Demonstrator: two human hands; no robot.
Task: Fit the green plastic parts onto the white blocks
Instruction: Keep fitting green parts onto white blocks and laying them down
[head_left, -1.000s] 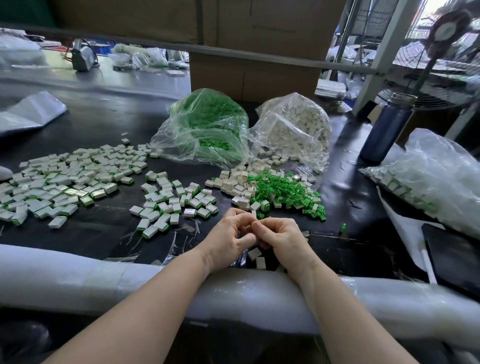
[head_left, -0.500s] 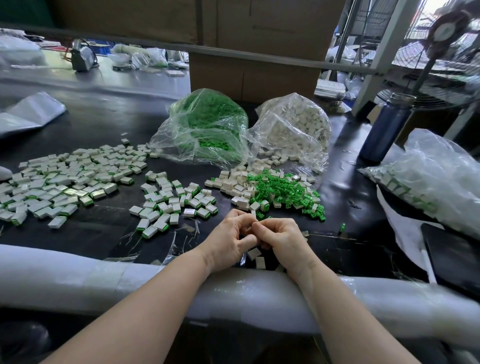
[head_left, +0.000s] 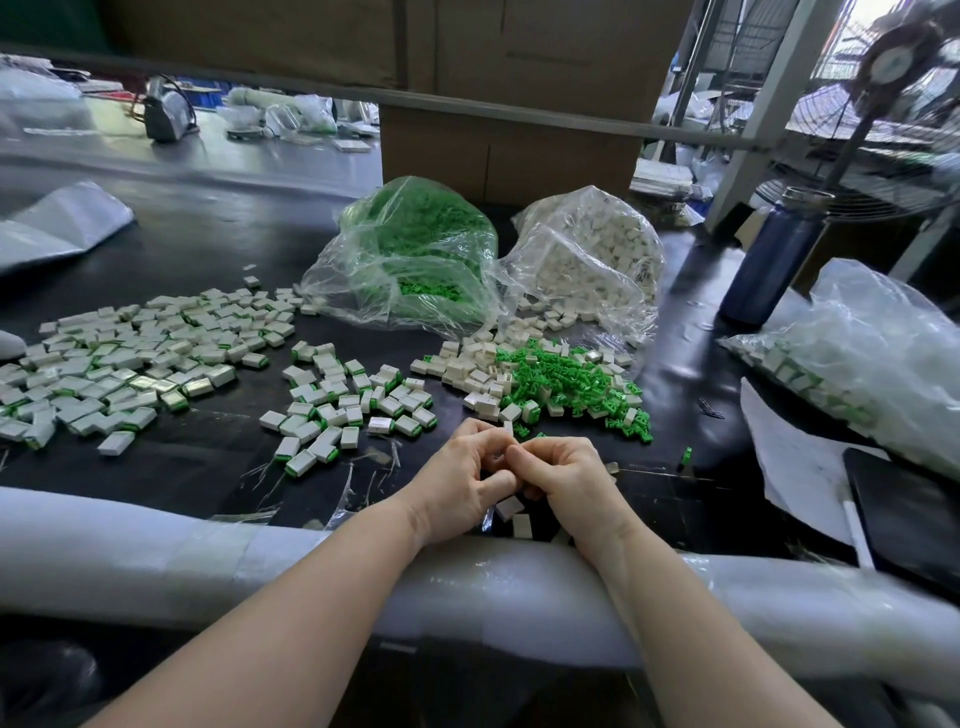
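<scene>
While the forearms rest on the padded table edge (head_left: 156, 561), the left hand (head_left: 457, 488) and right hand (head_left: 566, 483) meet fingertip to fingertip, fingers curled around a small, mostly hidden piece, just nearer than the loose green plastic parts (head_left: 566, 384) and white blocks (head_left: 472, 364).

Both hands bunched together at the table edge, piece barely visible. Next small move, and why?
Probably finish pressing the piece together between the fingertips, then drop it with the finished blocks. The left hand and right hand meet fingertip to fingertip, fingers curled, over the black table. What they pinch is mostly hidden, so seating cannot be confirmed. Loose green parts lie just beyond for the next pick.
</scene>
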